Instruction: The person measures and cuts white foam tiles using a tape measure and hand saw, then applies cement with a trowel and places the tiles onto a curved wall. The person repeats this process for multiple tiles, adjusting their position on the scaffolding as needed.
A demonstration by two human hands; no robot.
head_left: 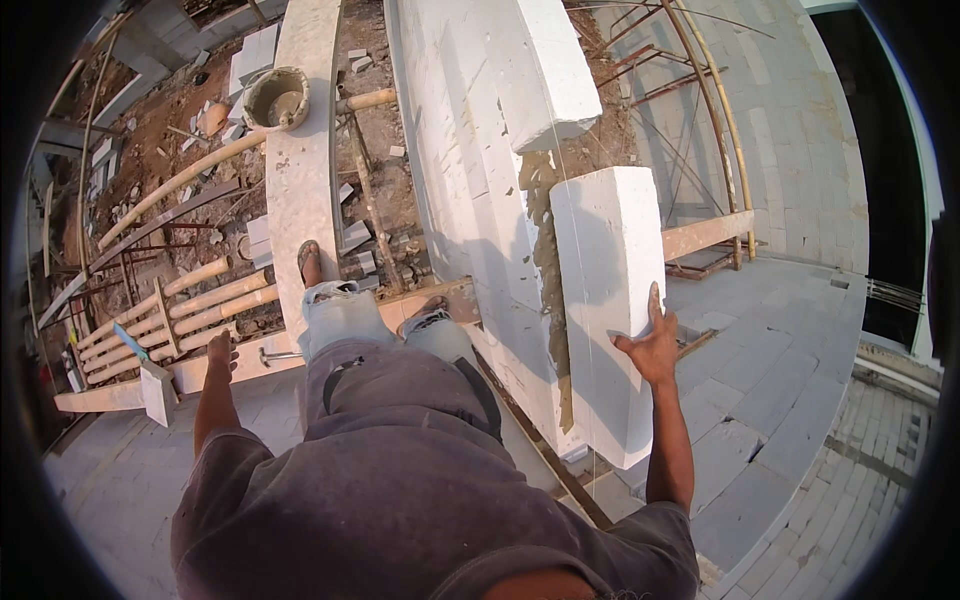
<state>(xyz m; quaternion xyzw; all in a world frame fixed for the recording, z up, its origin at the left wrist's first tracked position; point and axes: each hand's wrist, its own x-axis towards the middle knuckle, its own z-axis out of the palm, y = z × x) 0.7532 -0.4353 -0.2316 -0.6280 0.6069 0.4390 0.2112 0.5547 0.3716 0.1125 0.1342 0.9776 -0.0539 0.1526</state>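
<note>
A long white lightweight block (pixel 610 310) stands on the wall to my right, slightly tilted. My right hand (pixel 652 345) grips its right-hand edge, thumb on the face toward me and index finger stretched along the block; the other fingertips are partly hidden. Grey-brown mortar (pixel 548 270) runs in an uneven strip along the wall top, beside the block's left side. Beyond a gap sits another white block (pixel 545 65). A thin string line (pixel 568 215) crosses the near block. My left hand (pixel 221 358) hangs empty, fingers loosely apart, near a pale flat-bladed tool (pixel 158 392).
My feet are on a scaffold plank (pixel 305 180); a mortar bucket (pixel 277 100) stands farther along it. Bamboo poles (pixel 190 305) and rubble-strewn ground (pixel 180 130) lie to the left. A metal tool (pixel 277 356) rests on the cross plank. Scaffold poles (pixel 715 110) rise at right.
</note>
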